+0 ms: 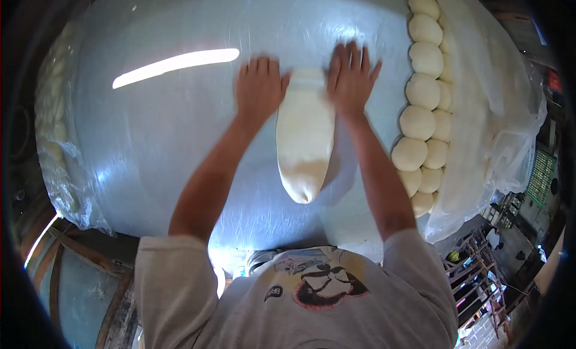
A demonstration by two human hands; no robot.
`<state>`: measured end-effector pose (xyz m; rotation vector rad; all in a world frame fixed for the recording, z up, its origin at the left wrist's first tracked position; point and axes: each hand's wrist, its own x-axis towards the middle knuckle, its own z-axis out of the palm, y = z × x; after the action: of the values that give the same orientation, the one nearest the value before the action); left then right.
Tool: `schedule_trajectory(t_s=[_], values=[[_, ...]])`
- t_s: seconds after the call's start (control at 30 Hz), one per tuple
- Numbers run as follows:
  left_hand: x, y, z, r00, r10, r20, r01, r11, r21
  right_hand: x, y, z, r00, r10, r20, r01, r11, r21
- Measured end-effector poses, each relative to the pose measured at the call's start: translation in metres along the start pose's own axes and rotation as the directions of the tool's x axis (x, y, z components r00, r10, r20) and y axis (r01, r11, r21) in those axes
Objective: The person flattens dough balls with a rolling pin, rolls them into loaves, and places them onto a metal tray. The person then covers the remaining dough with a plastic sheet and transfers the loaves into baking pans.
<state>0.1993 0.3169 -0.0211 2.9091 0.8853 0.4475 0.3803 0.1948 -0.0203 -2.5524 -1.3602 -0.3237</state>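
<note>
Long dough (306, 139)'s on the bench (180, 139), btwn L hand (258, 90) & R hand (351, 86) near its far end. Fingers (262, 65) stretched out, no grip afaict. Imo go light n even both sides.

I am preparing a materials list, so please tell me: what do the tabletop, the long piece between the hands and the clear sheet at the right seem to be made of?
Tabletop: probably sheet metal, smooth and glossy, from its bright reflections and fine scratches.
Long piece: seemingly soft dough, pale and smooth, with a puckered near end.
Clear sheet: likely thin plastic film, wrinkled and see-through.
</note>
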Motion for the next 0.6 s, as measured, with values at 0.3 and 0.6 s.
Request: schedule_trajectory(t_s=[0.3, 0.6], values=[[-0.103, 0.031, -0.057, 0.932, -0.134, 0.336, 0.237, 0.929, -0.285, -0.129, 0.004, -0.035, 0.956, -0.003, 0.294, 0.004, 1.000, -0.004], [-0.287, 0.086, -0.107, 0.928, 0.055, 0.370, 0.063, 0.951, -0.301, -0.307, -0.028, -0.135, 0.806, -0.148, 0.573, 0.082, 0.987, 0.140]])
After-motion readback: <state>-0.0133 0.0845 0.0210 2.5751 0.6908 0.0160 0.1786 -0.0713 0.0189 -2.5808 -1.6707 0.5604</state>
